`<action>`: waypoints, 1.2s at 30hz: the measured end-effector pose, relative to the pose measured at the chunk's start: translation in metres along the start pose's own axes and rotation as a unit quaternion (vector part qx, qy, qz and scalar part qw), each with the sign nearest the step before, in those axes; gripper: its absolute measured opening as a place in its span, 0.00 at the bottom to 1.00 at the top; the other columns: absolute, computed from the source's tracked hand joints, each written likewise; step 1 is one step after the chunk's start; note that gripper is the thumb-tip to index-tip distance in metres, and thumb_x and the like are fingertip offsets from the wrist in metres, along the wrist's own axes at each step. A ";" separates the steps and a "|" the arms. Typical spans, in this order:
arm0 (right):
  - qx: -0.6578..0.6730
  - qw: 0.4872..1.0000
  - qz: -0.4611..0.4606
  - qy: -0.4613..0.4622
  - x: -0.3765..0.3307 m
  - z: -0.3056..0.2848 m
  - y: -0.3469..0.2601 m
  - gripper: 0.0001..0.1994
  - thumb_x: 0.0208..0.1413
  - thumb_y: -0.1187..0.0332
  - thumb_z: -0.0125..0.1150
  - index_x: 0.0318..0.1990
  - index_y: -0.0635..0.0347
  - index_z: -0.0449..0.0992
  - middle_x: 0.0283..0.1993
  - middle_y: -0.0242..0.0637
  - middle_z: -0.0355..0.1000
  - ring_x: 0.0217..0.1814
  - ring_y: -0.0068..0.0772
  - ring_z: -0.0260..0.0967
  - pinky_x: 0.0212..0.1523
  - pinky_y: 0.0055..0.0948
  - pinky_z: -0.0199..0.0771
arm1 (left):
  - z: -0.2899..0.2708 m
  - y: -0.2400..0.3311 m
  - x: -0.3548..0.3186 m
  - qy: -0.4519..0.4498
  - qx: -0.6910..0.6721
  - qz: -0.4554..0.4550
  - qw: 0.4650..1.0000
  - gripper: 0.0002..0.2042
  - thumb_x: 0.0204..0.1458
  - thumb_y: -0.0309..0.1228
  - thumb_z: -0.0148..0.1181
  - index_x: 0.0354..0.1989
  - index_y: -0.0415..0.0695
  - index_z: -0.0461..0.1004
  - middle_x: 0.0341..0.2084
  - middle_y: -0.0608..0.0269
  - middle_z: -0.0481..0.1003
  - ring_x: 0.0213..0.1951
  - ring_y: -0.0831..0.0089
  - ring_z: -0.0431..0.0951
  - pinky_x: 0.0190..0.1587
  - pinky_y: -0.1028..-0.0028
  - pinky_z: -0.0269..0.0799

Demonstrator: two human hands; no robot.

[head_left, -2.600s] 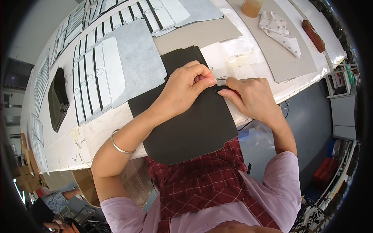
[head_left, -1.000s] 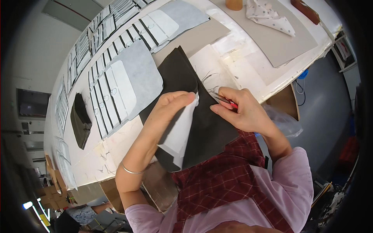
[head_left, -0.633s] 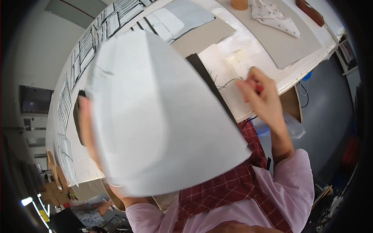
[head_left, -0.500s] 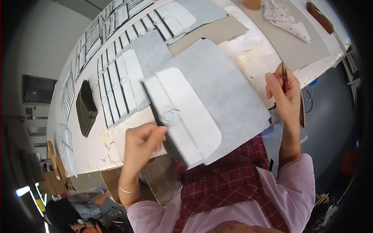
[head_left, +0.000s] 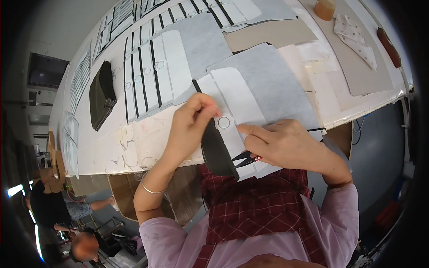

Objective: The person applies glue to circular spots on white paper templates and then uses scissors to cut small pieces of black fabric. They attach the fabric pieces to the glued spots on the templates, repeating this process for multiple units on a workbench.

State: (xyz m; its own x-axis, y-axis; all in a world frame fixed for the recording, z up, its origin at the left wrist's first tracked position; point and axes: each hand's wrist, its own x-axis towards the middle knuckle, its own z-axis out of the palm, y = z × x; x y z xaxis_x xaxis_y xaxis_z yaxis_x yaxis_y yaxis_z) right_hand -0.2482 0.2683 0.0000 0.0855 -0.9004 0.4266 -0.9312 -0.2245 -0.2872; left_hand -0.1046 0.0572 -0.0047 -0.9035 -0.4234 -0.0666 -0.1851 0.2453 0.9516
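Observation:
In front of me lies a light grey panel with a white rounded piece on it and a dark green strip along its left edge. A round ring-like outline shows on the white piece. My left hand is pinched closed at the upper left of this ring; whatever is between its fingertips is too small to make out. My right hand rests over the panel, its index finger pointing at the ring. Tucked in that hand are small scissors with dark blades and a bit of red, pointing left.
Similar striped panels overlap in rows on the white table. Left of them stands a stack of dark green pieces. A dotted cloth and an amber container are at the far right. Two people are beyond the table, lower left.
Both hands came in over the panel: my left hand moved up to the ring, my right hand swung from the right side with the scissors. The panel settled flatter and shifted slightly right.

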 end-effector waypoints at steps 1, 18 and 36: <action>-0.002 1.000 -0.002 -0.008 0.000 0.001 0.001 0.11 0.48 0.64 0.65 0.32 0.57 0.69 0.50 0.36 0.76 0.19 0.25 0.72 0.20 0.26 0.70 | -0.006 -0.002 -0.002 0.035 -0.093 -0.018 0.995 0.06 0.63 0.24 0.56 0.47 0.42 0.73 0.31 0.68 0.74 0.36 0.77 0.70 0.38 0.79 0.64; 0.007 0.998 0.012 -0.056 0.010 0.012 -0.001 0.07 0.47 0.70 0.64 0.29 0.60 0.70 0.62 0.49 0.73 0.15 0.24 0.69 0.16 0.25 0.69 | -0.010 0.006 0.000 -0.013 0.370 0.176 0.912 0.06 0.50 0.27 0.69 0.32 0.43 0.78 0.30 0.65 0.74 0.41 0.62 0.70 0.50 0.65 0.62; 0.018 0.999 0.012 -0.038 0.005 0.017 0.002 0.06 0.48 0.69 0.63 0.27 0.58 0.71 0.63 0.43 0.72 0.15 0.23 0.68 0.16 0.25 0.69 | -0.004 0.020 -0.010 0.004 0.461 0.258 0.849 0.08 0.47 0.24 0.69 0.34 0.46 0.77 0.33 0.66 0.75 0.43 0.65 0.75 0.46 0.67 0.62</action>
State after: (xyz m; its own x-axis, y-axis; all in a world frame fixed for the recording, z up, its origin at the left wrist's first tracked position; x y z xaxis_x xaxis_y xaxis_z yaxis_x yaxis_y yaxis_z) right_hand -0.2440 0.2570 -0.0133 0.0909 -0.9311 0.3532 -0.9202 -0.2141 -0.3277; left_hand -0.0975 0.0624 0.0160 -0.9542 -0.0583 0.2934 0.0061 0.9768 0.2140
